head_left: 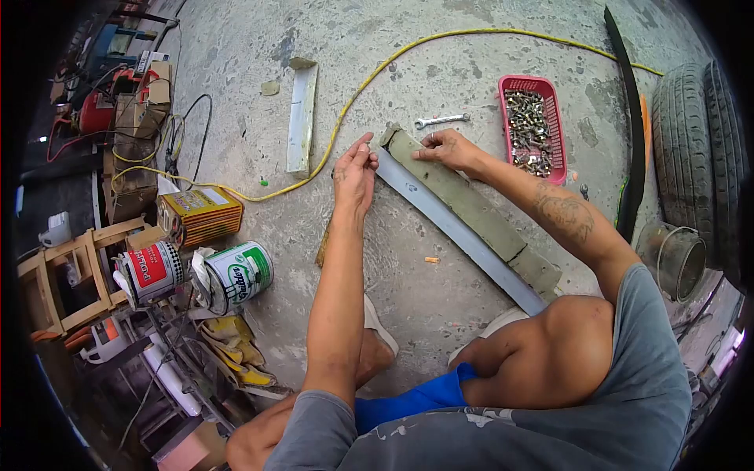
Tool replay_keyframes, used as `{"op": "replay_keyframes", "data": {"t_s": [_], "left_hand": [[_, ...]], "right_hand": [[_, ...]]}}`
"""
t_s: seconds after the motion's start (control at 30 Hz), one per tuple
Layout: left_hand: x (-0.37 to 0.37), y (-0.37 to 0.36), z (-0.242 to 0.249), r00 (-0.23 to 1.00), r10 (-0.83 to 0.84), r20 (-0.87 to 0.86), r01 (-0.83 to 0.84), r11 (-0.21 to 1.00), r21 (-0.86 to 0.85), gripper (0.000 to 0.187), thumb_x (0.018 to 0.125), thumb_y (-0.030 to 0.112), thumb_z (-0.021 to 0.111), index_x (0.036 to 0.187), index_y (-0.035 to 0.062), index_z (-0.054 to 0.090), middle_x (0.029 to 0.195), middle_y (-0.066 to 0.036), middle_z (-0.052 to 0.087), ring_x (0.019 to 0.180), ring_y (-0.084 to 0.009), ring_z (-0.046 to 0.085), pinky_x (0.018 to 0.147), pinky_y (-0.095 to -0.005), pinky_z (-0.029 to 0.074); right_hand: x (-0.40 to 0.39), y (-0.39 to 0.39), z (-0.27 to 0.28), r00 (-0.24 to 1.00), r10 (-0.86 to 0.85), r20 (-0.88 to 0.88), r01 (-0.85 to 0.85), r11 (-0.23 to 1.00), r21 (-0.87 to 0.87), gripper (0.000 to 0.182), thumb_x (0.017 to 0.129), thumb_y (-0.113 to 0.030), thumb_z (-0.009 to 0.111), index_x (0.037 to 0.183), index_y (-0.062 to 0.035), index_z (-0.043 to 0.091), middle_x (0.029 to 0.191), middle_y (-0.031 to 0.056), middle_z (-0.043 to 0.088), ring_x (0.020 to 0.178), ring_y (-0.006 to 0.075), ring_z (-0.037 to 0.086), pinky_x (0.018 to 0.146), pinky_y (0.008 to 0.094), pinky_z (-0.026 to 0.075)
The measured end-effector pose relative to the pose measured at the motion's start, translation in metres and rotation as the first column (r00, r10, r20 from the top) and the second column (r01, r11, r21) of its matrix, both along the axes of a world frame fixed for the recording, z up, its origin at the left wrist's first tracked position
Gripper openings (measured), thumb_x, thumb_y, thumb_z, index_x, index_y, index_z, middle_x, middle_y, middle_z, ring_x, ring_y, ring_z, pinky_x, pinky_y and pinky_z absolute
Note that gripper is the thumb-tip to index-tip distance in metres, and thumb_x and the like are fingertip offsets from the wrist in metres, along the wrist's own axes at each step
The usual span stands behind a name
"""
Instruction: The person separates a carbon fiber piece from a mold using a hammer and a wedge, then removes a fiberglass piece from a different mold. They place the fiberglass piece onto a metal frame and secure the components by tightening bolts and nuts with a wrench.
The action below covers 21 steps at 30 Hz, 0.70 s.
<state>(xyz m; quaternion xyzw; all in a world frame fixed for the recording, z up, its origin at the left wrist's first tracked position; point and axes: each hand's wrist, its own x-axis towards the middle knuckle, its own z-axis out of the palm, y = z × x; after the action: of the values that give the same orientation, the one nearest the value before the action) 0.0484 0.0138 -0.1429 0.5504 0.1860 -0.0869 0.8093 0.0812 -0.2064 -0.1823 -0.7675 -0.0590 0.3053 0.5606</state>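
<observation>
Visibly, two hands (356, 173) (448, 151), one long bar (463, 202)

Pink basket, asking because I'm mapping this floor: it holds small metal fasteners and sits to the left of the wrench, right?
Not quite: the head view shows the pink basket to the right of the wrench. It does hold small metal fasteners.

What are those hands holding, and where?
The right hand holds the long angled bar by its edge, near the far end. I can't tell whether the left hand pinches anything.
</observation>
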Motion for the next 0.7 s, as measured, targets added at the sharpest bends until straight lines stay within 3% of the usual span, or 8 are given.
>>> {"op": "replay_keyframes", "data": {"t_s": [0.03, 0.1, 0.17, 0.33, 0.4, 0.47, 0.6, 0.7], "left_hand": [[0.002, 0.000, 0.002, 1.000, -0.022, -0.003, 0.022, 0.998, -0.058, 0.036, 0.096, 0.013, 0.059, 0.127, -0.0057, 0.054, 0.085, 0.000, 0.055, 0.077, -0.0098, 0.054, 0.070, -0.0209, 0.047], [0.009, -0.004, 0.007, 0.999, -0.051, -0.008, 0.050, 0.992, -0.112, 0.037, 0.096, 0.013, 0.058, 0.128, -0.0051, 0.052, 0.084, 0.002, 0.052, 0.077, -0.0094, 0.052, 0.070, -0.0210, 0.045], [0.022, -0.010, 0.014, 0.997, -0.071, 0.028, 0.070, 0.997, 0.019, 0.035, 0.096, 0.014, 0.060, 0.125, -0.0041, 0.054, 0.086, 0.001, 0.055, 0.078, -0.0092, 0.054, 0.071, -0.0220, 0.046], [0.045, -0.021, 0.021, 0.976, -0.208, 0.061, 0.172, 0.916, 0.363, 0.026, 0.093, 0.012, 0.061, 0.116, 0.0002, 0.062, 0.094, -0.004, 0.063, 0.079, -0.0101, 0.060, 0.072, -0.0239, 0.050], [0.051, -0.025, 0.022, 0.935, -0.332, 0.125, 0.210, 0.803, 0.558, 0.026, 0.088, 0.012, 0.066, 0.111, -0.0004, 0.065, 0.090, -0.007, 0.069, 0.078, -0.0124, 0.064, 0.071, -0.0245, 0.051], [0.060, -0.030, 0.021, 0.904, -0.412, 0.118, 0.266, 0.754, 0.600, 0.026, 0.086, 0.013, 0.068, 0.108, -0.0006, 0.067, 0.087, -0.009, 0.070, 0.077, -0.0140, 0.066, 0.072, -0.0253, 0.052], [0.074, -0.045, 0.021, 0.796, -0.604, 0.029, 0.348, 0.497, 0.795, 0.027, 0.082, 0.020, 0.072, 0.103, 0.0022, 0.072, 0.087, -0.010, 0.073, 0.083, -0.0155, 0.067, 0.076, -0.0289, 0.052], [0.083, -0.050, 0.012, 0.748, -0.663, 0.033, 0.335, 0.420, 0.843, 0.023, 0.079, 0.021, 0.074, 0.094, 0.0037, 0.075, 0.083, -0.010, 0.072, 0.081, -0.0160, 0.067, 0.074, -0.0300, 0.052]], "right_hand": [[-0.009, 0.002, 0.002, 0.976, -0.165, -0.143, 0.184, 0.974, 0.129, 0.047, 0.079, -0.041, 0.077, 0.096, 0.0023, 0.070, 0.079, 0.0101, 0.067, 0.074, 0.0161, 0.062, 0.069, 0.0330, 0.050], [-0.013, 0.003, 0.006, 0.970, -0.168, -0.173, 0.192, 0.973, 0.131, 0.041, 0.083, -0.035, 0.074, 0.098, 0.0026, 0.070, 0.080, 0.0085, 0.067, 0.075, 0.0136, 0.061, 0.069, 0.0320, 0.049], [-0.015, 0.003, 0.010, 0.989, -0.145, 0.009, 0.145, 0.989, 0.040, 0.040, 0.085, -0.033, 0.071, 0.101, 0.0038, 0.069, 0.082, 0.0100, 0.068, 0.075, 0.0140, 0.061, 0.070, 0.0323, 0.049], [-0.014, 0.001, 0.007, 0.993, -0.116, 0.016, 0.115, 0.991, 0.066, 0.041, 0.087, -0.031, 0.069, 0.107, 0.0042, 0.068, 0.090, 0.0139, 0.071, 0.081, 0.0164, 0.064, 0.074, 0.0328, 0.051], [-0.015, 0.004, 0.008, 0.995, -0.100, 0.005, 0.100, 0.994, 0.051, 0.041, 0.087, -0.031, 0.068, 0.109, 0.0039, 0.068, 0.094, 0.0156, 0.071, 0.084, 0.0180, 0.065, 0.076, 0.0331, 0.051], [-0.022, 0.010, 0.007, 0.965, -0.260, -0.015, 0.261, 0.965, 0.030, 0.043, 0.086, -0.031, 0.068, 0.112, 0.0036, 0.067, 0.099, 0.0199, 0.071, 0.091, 0.0247, 0.067, 0.081, 0.0354, 0.051], [-0.024, 0.014, 0.003, 0.960, -0.278, 0.033, 0.279, 0.960, -0.014, 0.044, 0.085, -0.031, 0.068, 0.112, 0.0035, 0.067, 0.103, 0.0229, 0.069, 0.095, 0.0307, 0.067, 0.084, 0.0376, 0.051], [-0.023, 0.017, -0.007, 0.947, -0.278, 0.158, 0.286, 0.958, -0.026, 0.044, 0.085, -0.031, 0.068, 0.111, 0.0043, 0.067, 0.103, 0.0250, 0.068, 0.096, 0.0328, 0.067, 0.085, 0.0389, 0.050]]}}
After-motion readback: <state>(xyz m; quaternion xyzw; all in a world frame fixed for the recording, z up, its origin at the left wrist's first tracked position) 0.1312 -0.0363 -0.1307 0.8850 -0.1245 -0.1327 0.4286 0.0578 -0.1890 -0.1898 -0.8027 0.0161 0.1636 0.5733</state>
